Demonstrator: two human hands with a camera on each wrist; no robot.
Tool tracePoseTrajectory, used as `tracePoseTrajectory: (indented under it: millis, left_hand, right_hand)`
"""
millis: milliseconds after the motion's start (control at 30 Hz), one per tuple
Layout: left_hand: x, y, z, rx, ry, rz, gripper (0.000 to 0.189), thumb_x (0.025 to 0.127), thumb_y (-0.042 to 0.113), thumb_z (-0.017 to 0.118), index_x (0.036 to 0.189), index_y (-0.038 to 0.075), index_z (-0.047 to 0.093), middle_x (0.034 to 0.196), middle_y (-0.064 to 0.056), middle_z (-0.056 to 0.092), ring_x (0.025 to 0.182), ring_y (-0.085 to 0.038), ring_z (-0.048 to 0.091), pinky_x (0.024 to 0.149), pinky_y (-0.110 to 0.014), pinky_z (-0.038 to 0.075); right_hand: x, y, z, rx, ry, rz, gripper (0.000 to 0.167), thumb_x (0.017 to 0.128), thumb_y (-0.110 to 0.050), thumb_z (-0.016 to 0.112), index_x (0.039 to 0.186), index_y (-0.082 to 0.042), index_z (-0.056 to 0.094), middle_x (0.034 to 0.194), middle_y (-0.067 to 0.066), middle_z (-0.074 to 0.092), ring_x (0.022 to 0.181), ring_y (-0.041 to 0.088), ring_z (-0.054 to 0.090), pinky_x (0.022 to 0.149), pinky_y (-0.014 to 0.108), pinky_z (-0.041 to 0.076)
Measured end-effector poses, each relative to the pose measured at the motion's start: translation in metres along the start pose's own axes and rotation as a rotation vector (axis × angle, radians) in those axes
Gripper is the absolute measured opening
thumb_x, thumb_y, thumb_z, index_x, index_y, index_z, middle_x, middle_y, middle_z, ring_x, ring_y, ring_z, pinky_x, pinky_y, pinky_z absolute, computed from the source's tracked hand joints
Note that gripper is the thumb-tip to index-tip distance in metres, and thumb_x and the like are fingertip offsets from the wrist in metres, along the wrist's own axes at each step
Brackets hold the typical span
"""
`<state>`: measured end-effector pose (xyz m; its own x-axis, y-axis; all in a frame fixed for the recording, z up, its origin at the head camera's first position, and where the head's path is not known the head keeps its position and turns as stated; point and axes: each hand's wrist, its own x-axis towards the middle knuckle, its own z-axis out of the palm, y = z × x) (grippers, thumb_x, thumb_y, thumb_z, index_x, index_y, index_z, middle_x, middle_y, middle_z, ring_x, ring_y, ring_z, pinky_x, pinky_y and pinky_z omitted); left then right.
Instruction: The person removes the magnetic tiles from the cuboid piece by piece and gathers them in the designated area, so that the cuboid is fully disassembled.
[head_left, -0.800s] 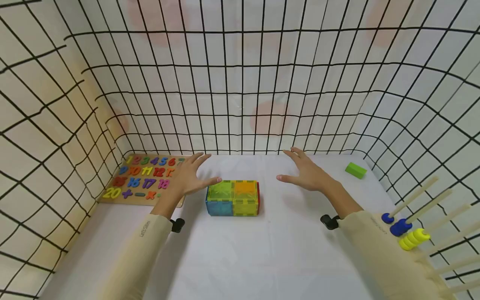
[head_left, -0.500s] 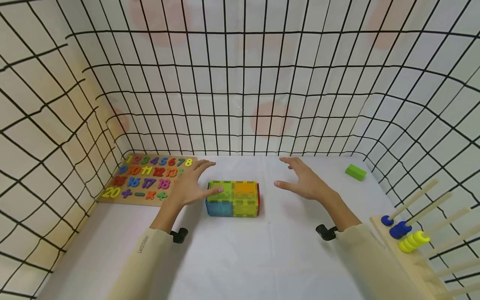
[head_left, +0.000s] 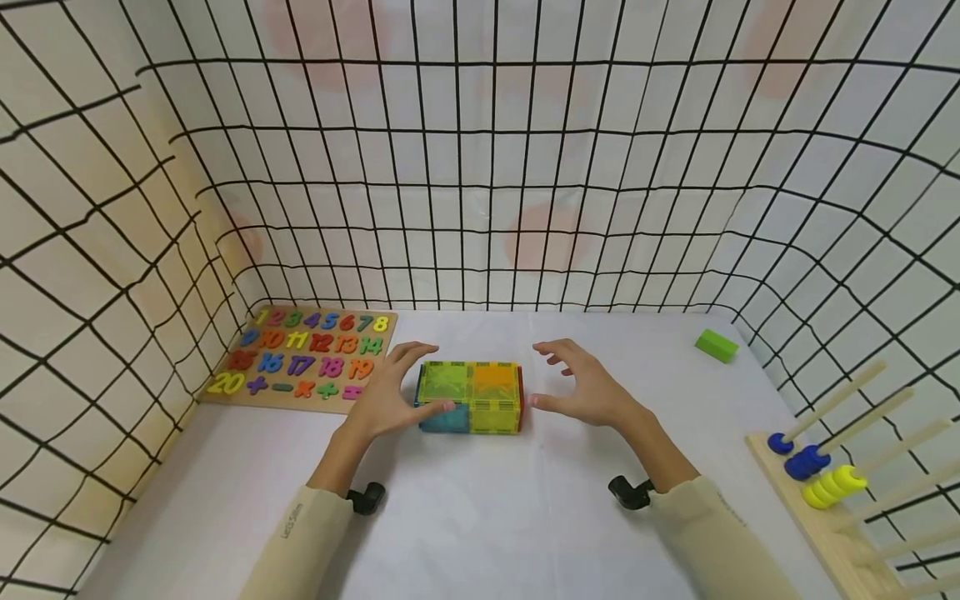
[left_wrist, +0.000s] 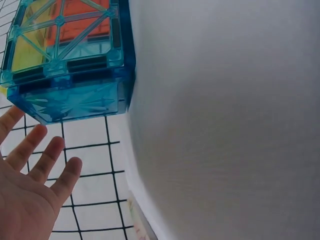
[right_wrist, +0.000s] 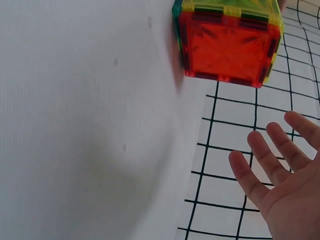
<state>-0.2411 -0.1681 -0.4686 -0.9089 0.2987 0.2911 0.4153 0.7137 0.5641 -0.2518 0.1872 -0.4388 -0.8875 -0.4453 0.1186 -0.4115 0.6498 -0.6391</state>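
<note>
A box of see-through magnetic tiles [head_left: 495, 414] sits on the white tabletop, with green, orange, yellow, blue and red panels. My left hand [head_left: 386, 402] is at its left end, fingers spread, the thumb overlapping the front blue tile in the head view. In the left wrist view the fingers of that hand [left_wrist: 35, 185] are apart just beyond the blue end [left_wrist: 70, 97]; whether any fingertip touches it I cannot tell. My right hand [head_left: 588, 390] hovers off the right end, fingers loosely bent. The right wrist view has a gap between the right hand [right_wrist: 285, 180] and the red end tile [right_wrist: 227, 50].
A wooden number board [head_left: 281, 400] lies at the back left. A green block [head_left: 716, 346] is at the back right. Along the right side stands a wooden peg rack [head_left: 798, 504] with blue and yellow beads. Black wire mesh [head_left: 487, 183] encloses the back and sides.
Both hands have come down and nearer the tile box, the right one moving left toward the red end. The box stays in place, and more of the number board is uncovered.
</note>
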Motion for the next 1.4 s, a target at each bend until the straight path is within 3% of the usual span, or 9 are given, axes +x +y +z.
tracePoseTrajectory:
  millis: [233,533,867,1233,1400]
  left_hand:
    - [-0.001,-0.001,0.005,-0.033,-0.002,-0.002,0.089,0.076,0.063,0.080,0.153,0.037,0.045,0.159,-0.004,0.043,0.142,-0.037,0.046,0.108,-0.071,0.042]
    - [-0.001,-0.003,0.012,-0.124,-0.013,0.010,0.092,0.078,0.055,0.083,0.157,0.032,0.043,0.157,-0.006,0.044,0.139,-0.033,0.051,0.111,-0.053,0.049]
    - [-0.003,-0.005,0.016,-0.218,-0.024,-0.022,0.081,0.080,0.051,0.083,0.150,0.029,0.049,0.156,-0.004,0.045,0.140,-0.032,0.050,0.102,-0.054,0.055]
    - [-0.001,-0.009,0.023,-0.224,-0.046,-0.035,0.082,0.083,0.055,0.078,0.152,0.024,0.047,0.155,-0.003,0.049,0.143,-0.030,0.048,0.113,-0.060,0.044]
    - [-0.002,-0.009,0.024,-0.228,-0.069,-0.064,0.081,0.084,0.056,0.077,0.153,0.029,0.044,0.158,-0.001,0.047,0.145,-0.029,0.046,0.117,-0.062,0.040]
  right_hand:
    - [0.001,-0.001,0.017,0.046,0.017,-0.037,0.084,0.080,-0.051,0.084,0.150,-0.024,0.048,0.147,0.001,0.052,0.129,0.030,0.054,0.105,0.050,0.053]
    - [0.006,-0.003,0.034,0.091,0.046,-0.070,0.085,0.078,-0.050,0.087,0.149,-0.021,0.051,0.144,0.006,0.050,0.121,0.035,0.056,0.099,0.054,0.055]
    - [0.012,-0.011,0.044,0.070,0.060,-0.055,0.087,0.076,-0.053,0.087,0.149,-0.020,0.052,0.141,0.003,0.048,0.108,0.032,0.055,0.088,0.049,0.057]
    - [0.019,-0.015,0.051,0.070,0.057,-0.034,0.081,0.079,-0.050,0.086,0.147,-0.018,0.055,0.138,0.001,0.049,0.102,0.020,0.050,0.081,0.031,0.050]
    - [0.023,-0.018,0.052,0.050,0.037,-0.040,0.079,0.081,-0.048,0.085,0.147,-0.017,0.055,0.139,0.003,0.048,0.100,0.018,0.049,0.081,0.030,0.048]
